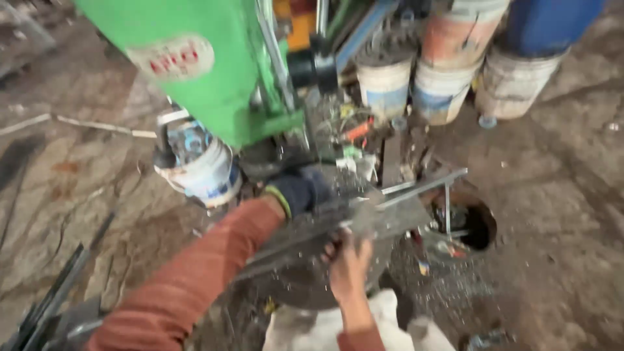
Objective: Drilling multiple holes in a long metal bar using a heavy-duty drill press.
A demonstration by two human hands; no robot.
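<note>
Steadiness is what I'd mind here: the long metal angle bar lies across the round machine desk under the green drill press, and I judge it needs to sit flat and be pinned from both sides so it cannot swing. My left hand, in a dark glove with a yellow cuff, rests on the far side of the bar close under the press head; its grip looks curled down on the metal, though blur keeps me from saying how tightly it is closed. My right hand, bare, comes up from below with its fingers wrapped over the near edge of the bar, a closed grip on it. I would keep both hands well off the line of the spindle and press down rather than pull. Much is hard to read: the whole view is smeared by head motion, the drill bit and the point where it would meet the bar are hidden behind the green housing and my gloved hand, and the bar's near-left end runs under my rust-coloured sleeve. Buckets stand behind, another white bucket at the left, and a dark hole in the floor shows at the right.
</note>
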